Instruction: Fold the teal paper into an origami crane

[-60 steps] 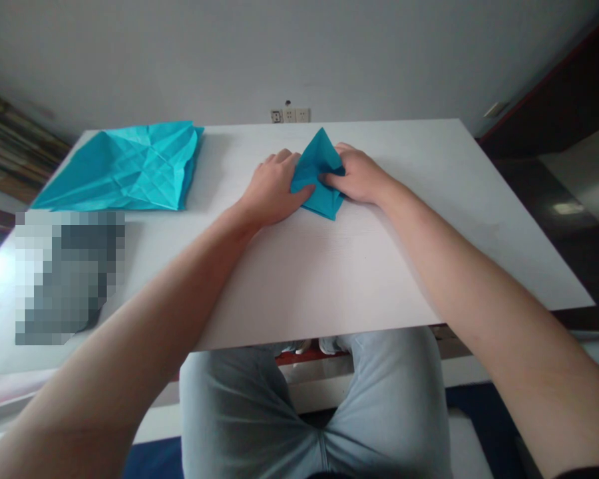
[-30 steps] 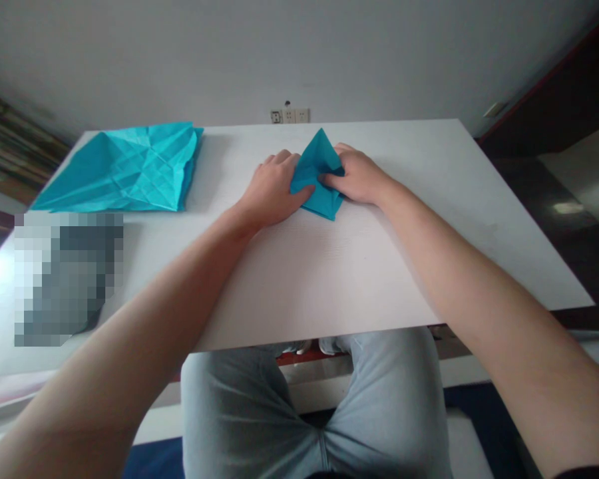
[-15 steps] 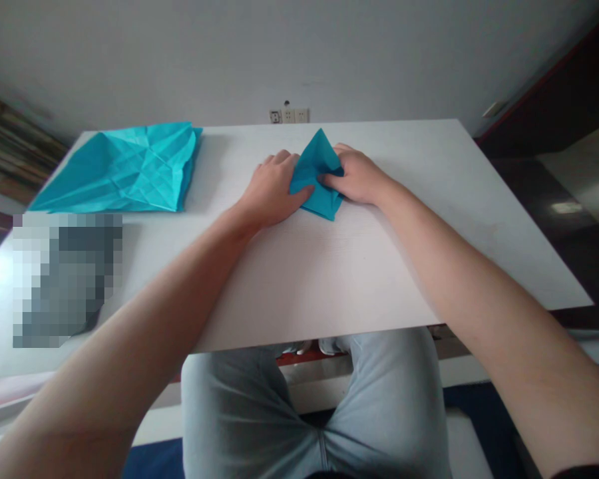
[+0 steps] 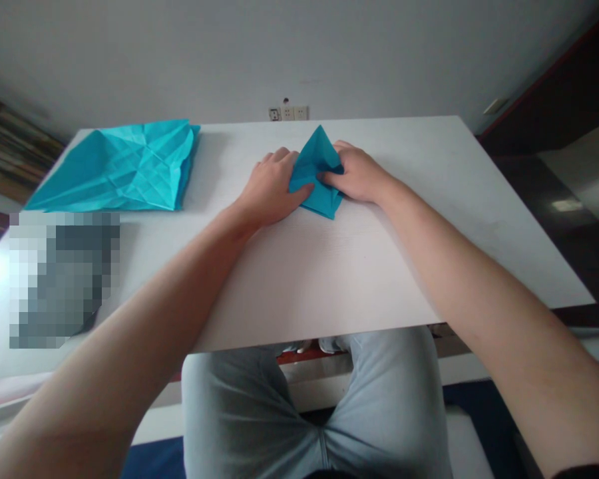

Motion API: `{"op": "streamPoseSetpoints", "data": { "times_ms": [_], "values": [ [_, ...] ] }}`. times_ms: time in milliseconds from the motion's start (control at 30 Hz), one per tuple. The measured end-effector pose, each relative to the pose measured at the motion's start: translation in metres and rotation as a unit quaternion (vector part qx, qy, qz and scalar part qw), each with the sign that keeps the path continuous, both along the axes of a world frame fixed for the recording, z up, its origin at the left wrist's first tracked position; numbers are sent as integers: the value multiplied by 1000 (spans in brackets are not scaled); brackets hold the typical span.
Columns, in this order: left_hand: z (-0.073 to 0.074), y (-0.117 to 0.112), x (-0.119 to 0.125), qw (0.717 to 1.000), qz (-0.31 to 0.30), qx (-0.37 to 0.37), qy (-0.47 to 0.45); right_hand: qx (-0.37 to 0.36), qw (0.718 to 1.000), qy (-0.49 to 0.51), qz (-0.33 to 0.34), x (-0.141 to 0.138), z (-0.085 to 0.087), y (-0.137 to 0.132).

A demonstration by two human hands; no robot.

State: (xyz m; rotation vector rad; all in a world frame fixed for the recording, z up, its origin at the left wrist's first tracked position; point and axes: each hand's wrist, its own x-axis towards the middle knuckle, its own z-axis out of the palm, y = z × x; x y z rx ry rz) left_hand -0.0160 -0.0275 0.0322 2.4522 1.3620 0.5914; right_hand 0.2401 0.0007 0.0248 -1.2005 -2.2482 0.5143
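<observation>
A small folded piece of teal paper [image 4: 317, 174] lies on the white table [image 4: 329, 266], its point aimed at the far edge. My left hand [image 4: 269, 189] grips its left side, thumb pressed on top and fingers curled behind. My right hand [image 4: 357, 174] holds the right side, fingers closed on the paper's edge near the middle.
A large creased sheet of teal paper [image 4: 120, 166] lies flat at the table's far left corner. A blurred-out dark object [image 4: 62, 279] sits near the left edge. Wall sockets [image 4: 288, 113] are behind the table. My legs [image 4: 314, 406] show under the near edge.
The view has shifted very slightly. Both hands stay in the same grip on the folded paper.
</observation>
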Motion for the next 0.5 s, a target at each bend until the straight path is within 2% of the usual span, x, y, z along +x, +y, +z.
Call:
{"op": "streamPoseSetpoints", "data": {
  "times_ms": [500],
  "values": [
    [-3, 2, 0, 1000, -3, 12, -2, 6, 1000, 2, -2, 2, -4, 4]
  ]
}}
